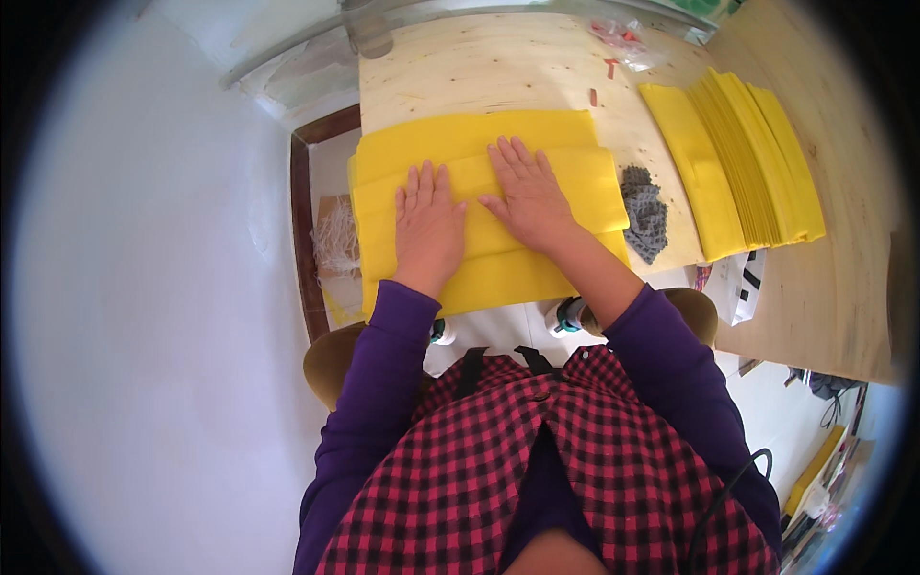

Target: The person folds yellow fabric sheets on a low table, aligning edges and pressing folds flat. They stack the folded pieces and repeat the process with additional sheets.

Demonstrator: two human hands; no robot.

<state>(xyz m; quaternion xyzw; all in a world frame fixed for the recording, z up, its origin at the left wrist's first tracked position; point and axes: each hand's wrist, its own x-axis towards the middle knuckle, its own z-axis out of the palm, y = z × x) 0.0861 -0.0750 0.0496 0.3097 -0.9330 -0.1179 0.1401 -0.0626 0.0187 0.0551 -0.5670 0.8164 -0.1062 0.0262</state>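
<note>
Both of my hands lie flat on a folded piece of yellow fabric (565,182), which rests on more yellow fabric (517,278) spread at the near edge of the wooden table. My left hand (428,228) presses on its left part with the fingers pointing away from me. Just to the right, my right hand (527,192) is spread on the middle of the folded band, its thumb held apart toward the left hand. Neither hand grips anything. A crumpled grey cloth (645,215) sits beside the fabric's right edge.
A stack of folded yellow fabric pieces (733,163) stands on the right of the wooden table (460,62). Small red scraps and a clear plastic bag (618,43) lie at the back. White threads (335,237) fill a spot left of the table; a white bag (738,287) hangs below right.
</note>
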